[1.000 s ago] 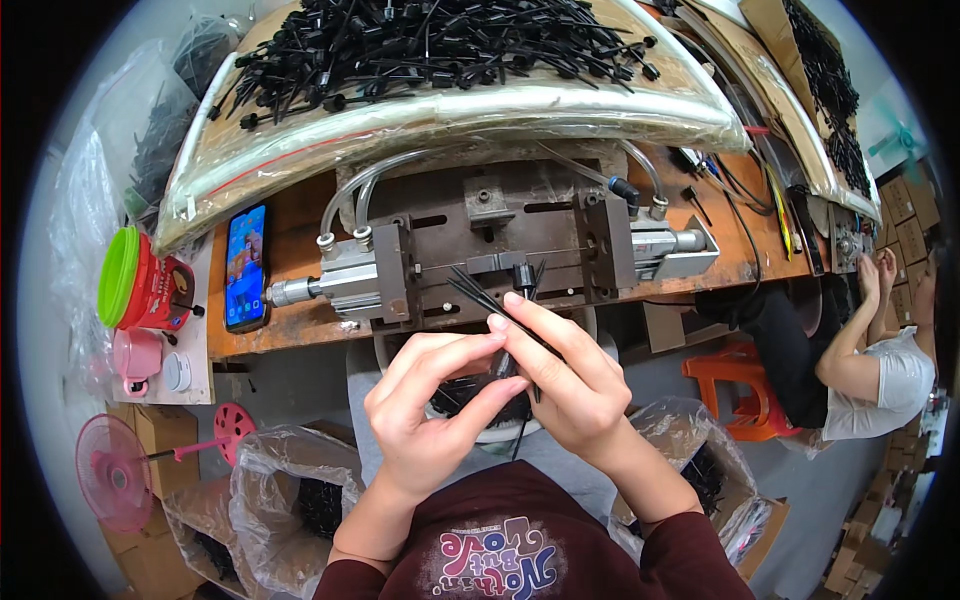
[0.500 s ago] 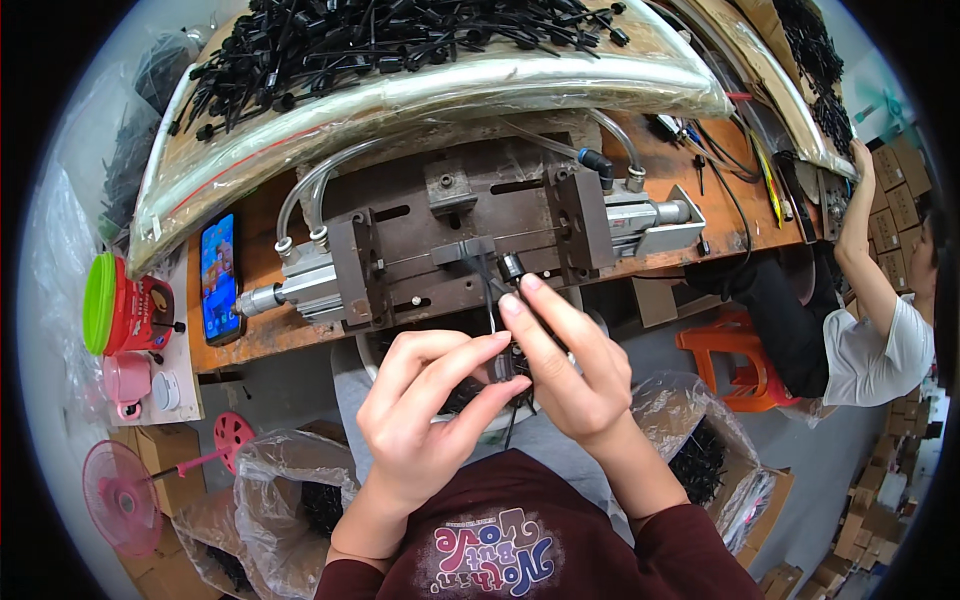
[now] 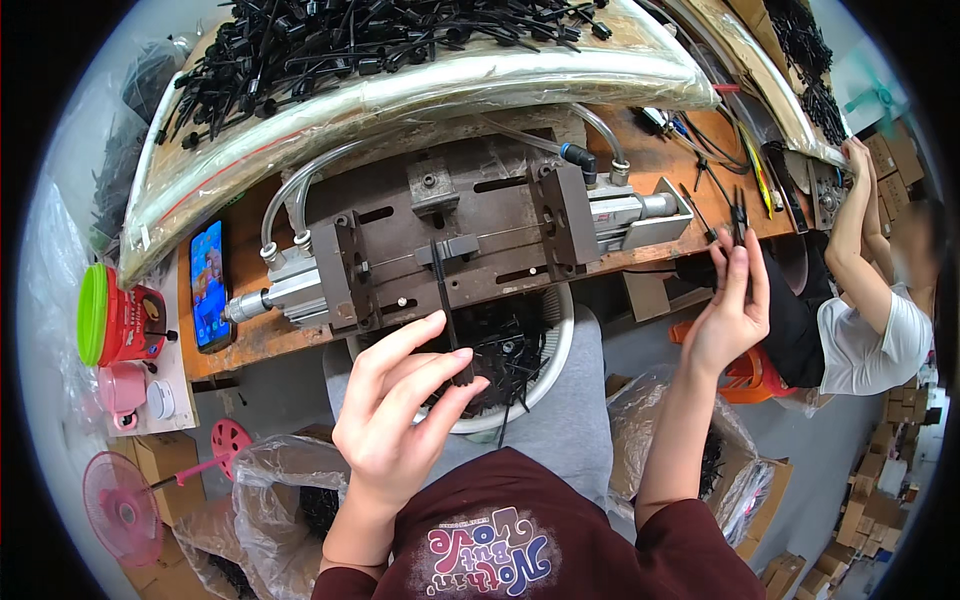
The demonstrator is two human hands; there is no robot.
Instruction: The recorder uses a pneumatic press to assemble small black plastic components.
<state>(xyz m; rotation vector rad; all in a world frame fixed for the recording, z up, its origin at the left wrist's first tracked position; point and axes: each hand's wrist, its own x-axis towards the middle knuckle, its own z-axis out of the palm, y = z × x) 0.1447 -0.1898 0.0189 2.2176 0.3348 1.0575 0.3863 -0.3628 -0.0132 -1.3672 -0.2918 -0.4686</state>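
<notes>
From where I stand, the person's left hand (image 3: 400,420) has its thumb and fingertips pinched together on a black stemmed part (image 3: 446,300). The thicker end of the part sits between those fingertips, and its slim stem runs up and away from them, toward the machine. The stem's tip crosses in front of a small grey block (image 3: 460,247) on the dark metal fixture (image 3: 480,287); whether the two touch, I cannot tell.

The right hand (image 3: 722,325) is well apart from the left, out past the fixture's right end, near the front edge of the desk (image 3: 655,135). Its thumb and fingers are closed around a few thin black pieces (image 3: 738,212), which stick up above the fingertips; how many there are, I can't make out. Just left of them, a loose black stem (image 3: 694,202) lies on the desk.

Below the left hand and a little to its right, a white basket (image 3: 566,350) full of black parts stands between the person's legs. A big heap of similar parts (image 3: 350,40) fills the plastic-edged tray (image 3: 420,92) behind the fixture. A phone (image 3: 210,285) with a lit screen lies at the desk's left end.
</notes>
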